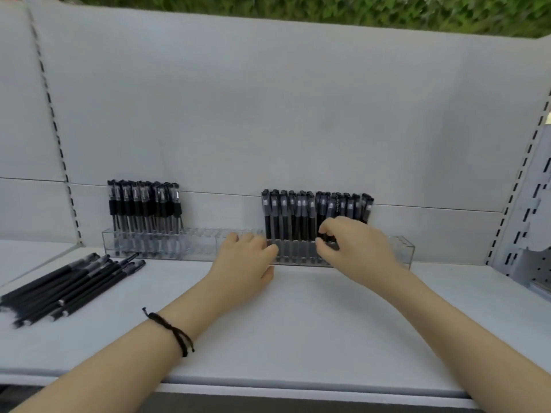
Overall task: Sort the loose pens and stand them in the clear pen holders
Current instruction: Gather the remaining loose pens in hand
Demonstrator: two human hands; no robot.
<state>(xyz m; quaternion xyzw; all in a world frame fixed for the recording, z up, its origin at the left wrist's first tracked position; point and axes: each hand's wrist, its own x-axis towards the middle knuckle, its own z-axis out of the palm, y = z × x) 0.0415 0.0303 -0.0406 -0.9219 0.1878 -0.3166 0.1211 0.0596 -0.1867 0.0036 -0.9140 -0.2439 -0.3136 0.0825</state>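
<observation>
Two clear pen holders stand end to end against the shelf's back wall. The left holder (196, 244) has several black pens (144, 205) upright at its left end. The right holder (401, 248) carries a longer row of upright black pens (293, 216). My left hand (246, 257) rests on the shelf with its fingers on the right holder's left end. My right hand (354, 245) pinches the lower barrel of one standing pen (326, 234) in that row. A pile of loose black pens (71, 286) lies flat at the far left.
The white shelf (298, 323) has its front edge near the bottom of the view. A slotted upright (518, 180) and a perforated bracket (527, 263) stand at the right. Another slotted upright (56, 129) runs up the back wall at the left.
</observation>
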